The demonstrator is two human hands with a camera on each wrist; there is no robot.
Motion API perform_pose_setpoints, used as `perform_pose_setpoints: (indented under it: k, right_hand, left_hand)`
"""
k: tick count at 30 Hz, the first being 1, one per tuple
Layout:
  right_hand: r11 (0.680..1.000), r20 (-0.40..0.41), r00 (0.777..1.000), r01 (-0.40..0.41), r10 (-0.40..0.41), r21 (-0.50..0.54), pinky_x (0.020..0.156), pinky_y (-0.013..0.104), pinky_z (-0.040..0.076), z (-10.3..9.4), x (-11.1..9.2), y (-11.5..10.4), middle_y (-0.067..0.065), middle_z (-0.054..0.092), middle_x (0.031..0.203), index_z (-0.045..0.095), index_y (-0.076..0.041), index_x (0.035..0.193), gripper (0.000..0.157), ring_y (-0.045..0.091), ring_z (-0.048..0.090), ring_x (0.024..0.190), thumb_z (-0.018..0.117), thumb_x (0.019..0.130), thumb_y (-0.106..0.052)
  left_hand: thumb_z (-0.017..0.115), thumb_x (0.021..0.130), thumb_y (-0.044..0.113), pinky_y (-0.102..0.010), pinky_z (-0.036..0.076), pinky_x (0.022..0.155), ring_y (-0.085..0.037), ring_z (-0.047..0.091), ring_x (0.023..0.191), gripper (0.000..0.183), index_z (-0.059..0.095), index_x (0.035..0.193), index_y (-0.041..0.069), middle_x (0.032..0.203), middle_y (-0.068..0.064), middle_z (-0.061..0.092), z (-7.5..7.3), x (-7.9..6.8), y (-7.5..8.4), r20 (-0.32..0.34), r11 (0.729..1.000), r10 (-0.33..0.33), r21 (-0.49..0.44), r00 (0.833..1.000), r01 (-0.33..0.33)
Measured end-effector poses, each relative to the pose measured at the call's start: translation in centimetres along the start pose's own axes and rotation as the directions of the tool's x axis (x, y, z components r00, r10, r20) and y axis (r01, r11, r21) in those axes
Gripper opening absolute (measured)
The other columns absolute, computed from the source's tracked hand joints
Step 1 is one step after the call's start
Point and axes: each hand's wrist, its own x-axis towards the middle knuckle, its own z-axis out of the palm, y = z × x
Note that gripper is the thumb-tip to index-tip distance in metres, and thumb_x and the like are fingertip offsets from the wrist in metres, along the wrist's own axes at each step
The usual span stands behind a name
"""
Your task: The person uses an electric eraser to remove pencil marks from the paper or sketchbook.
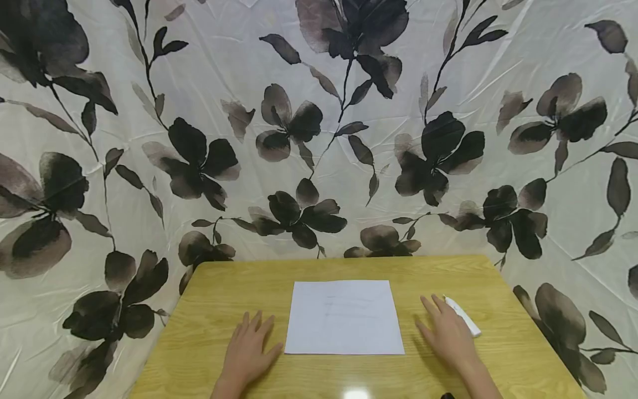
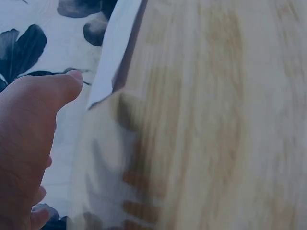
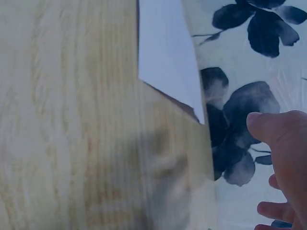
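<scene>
A white sheet of paper (image 1: 344,327) lies on the wooden table, with a few faint grey lines near its upper middle. Left of it is my left hand (image 1: 249,352), fingers spread and straight, thumb pointing at the paper's lower left corner. On the other side my right hand (image 1: 451,335) spreads its fingers above a shadow on the tabletop. Just beyond that hand lies a slim white tube-like object (image 1: 466,318) with a thin tip, partly hidden by it. The wrist views show each thumb apart from the paper (image 2: 112,48), and neither hand holds anything.
The yellow wood-grain table (image 1: 239,277) backs onto a hanging cloth (image 1: 369,166) with dark flower prints. A small black object (image 1: 447,395) shows at the bottom edge of the head view, near the right forearm.
</scene>
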Motion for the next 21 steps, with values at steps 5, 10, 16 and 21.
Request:
perform_pose_setpoints:
  k: [5, 10, 16, 21]
  right_hand:
    - [0.999, -0.060, 0.998, -0.009, 0.012, 0.053, 0.083, 0.059, 0.050, -0.5, 0.2, -0.3, 0.024, 0.059, 0.125, 0.062, -0.004, 0.128, 0.054, 0.044, 0.058, 0.107, 0.078, 0.082, -0.026]
    - [0.997, -0.110, 0.994, -0.021, 0.029, 0.072, 0.070, 0.051, 0.056, -1.3, 0.3, -0.7, 0.016, 0.068, 0.108, 0.070, -0.005, 0.113, 0.036, 0.036, 0.066, 0.091, 0.078, 0.081, -0.022]
    - [0.991, -0.068, 0.994, -0.079, 0.086, 0.110, 0.047, 0.036, 0.051, -2.5, 0.5, -0.8, 0.011, 0.072, 0.095, 0.073, -0.008, 0.105, 0.026, 0.028, 0.067, 0.072, 0.078, 0.082, -0.019]
    - [0.979, 0.009, 0.989, -0.147, 0.147, 0.139, 0.041, 0.030, 0.046, -3.2, 0.6, 0.0, 0.013, 0.072, 0.099, 0.073, -0.007, 0.107, 0.024, 0.030, 0.068, 0.075, 0.074, 0.086, -0.019]
  left_hand:
    - [0.068, 0.085, 0.049, -0.062, 0.034, 0.104, -0.050, 0.033, 0.133, 0.059, 0.059, 0.134, 0.016, 0.140, -0.020, 0.048, -0.3, 0.3, 0.9, -0.032, 0.999, 0.040, -0.036, 0.999, -0.041]
    - [0.070, 0.085, 0.043, -0.060, 0.039, 0.100, -0.048, 0.043, 0.126, 0.053, 0.062, 0.130, 0.014, 0.135, -0.019, 0.053, -0.2, 1.1, 2.0, -0.050, 0.993, 0.102, -0.050, 0.994, -0.104]
    - [0.072, 0.085, 0.034, -0.054, 0.042, 0.101, -0.039, 0.050, 0.122, 0.047, 0.064, 0.124, 0.009, 0.130, -0.017, 0.057, 0.1, 2.1, 3.4, -0.056, 0.982, 0.171, -0.066, 0.984, -0.175]
    - [0.070, 0.087, 0.032, -0.048, 0.040, 0.104, -0.034, 0.050, 0.123, 0.043, 0.064, 0.123, 0.008, 0.129, -0.015, 0.057, 0.0, 3.1, 5.0, 0.003, 0.979, 0.189, -0.074, 0.982, -0.189]
